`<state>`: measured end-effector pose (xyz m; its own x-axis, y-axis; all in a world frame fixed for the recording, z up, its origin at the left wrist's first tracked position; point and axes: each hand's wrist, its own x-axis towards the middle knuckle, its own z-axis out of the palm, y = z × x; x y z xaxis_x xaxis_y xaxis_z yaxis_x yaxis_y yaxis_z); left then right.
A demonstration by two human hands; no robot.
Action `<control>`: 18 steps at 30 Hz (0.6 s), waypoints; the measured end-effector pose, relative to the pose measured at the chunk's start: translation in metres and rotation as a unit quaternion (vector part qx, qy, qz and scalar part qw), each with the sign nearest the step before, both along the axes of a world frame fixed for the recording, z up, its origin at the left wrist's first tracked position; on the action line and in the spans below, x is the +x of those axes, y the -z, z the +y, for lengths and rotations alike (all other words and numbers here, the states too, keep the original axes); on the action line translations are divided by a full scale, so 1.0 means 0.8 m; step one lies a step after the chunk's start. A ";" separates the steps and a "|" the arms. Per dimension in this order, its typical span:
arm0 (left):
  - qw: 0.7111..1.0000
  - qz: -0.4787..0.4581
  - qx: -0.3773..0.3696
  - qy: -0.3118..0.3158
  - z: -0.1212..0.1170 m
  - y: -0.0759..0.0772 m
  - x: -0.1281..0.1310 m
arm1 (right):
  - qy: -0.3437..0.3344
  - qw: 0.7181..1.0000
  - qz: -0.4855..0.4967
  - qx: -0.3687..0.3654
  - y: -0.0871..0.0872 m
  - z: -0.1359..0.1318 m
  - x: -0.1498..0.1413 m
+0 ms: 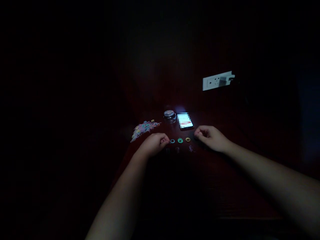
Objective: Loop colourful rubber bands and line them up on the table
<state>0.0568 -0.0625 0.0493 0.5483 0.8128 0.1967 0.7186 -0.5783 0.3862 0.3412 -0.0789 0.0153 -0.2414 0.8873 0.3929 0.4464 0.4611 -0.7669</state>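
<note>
Three small hair bands lie in a row on the dark table: a blue hair band (172, 141), a green hair band (180, 141) and a yellow hair band (188, 140). My left hand (156, 144) is closed, its fingertips right at the left side of the blue one; whether they touch it is unclear. To the right of the yellow band, my right hand (211, 137) rests with fingers curled into a pinch. Anything inside either pinch is too small or hidden. Nearer to me lie little clumps of thin pale elastics (191, 149), dim in the shadow.
A heap of mixed coloured elastics (145, 129) spreads beyond my left hand. Behind the row stand a lidded clear jar (170, 116) and a lit phone (185, 121). A white power socket (217, 81) with a plug is on the wall. Surroundings are very dark.
</note>
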 end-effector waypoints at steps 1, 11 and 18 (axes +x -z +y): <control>1.000 -0.001 -0.016 0.001 0.002 0.000 -0.005 | 0.001 1.000 0.001 -0.002 0.000 0.001 0.001; 0.989 0.012 -0.145 0.024 -0.002 -0.009 -0.015 | -0.016 1.000 0.007 -0.022 0.002 0.002 0.001; 0.989 0.033 -0.143 0.022 -0.001 -0.007 -0.011 | -0.011 0.999 0.022 -0.038 0.002 0.004 0.000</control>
